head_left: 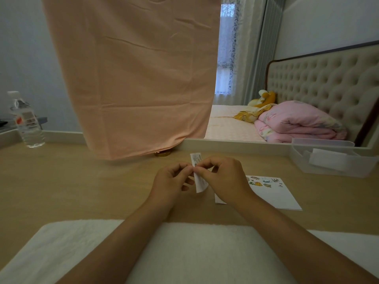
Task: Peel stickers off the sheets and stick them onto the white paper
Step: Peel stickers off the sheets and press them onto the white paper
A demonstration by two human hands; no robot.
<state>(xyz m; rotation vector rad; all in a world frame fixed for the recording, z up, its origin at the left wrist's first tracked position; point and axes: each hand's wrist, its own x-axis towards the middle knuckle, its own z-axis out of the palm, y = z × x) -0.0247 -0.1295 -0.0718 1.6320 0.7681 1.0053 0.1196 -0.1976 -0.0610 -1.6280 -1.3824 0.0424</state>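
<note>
You're mid-peel, left hand [170, 181] and right hand [223, 179] both pinching the sticker sheet [200, 185] above the table [82, 181]; next, probably, free a sticker and press it onto the white paper [274, 195] alongside.

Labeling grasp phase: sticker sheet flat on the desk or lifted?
Lifted: left hand and right hand pinch the sticker sheet upright above the desk.

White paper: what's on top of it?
Several colourful stickers sit along the far edge of the white paper; the rest in view is bare. The right hand covers its left part, so nothing can be told there.
</note>
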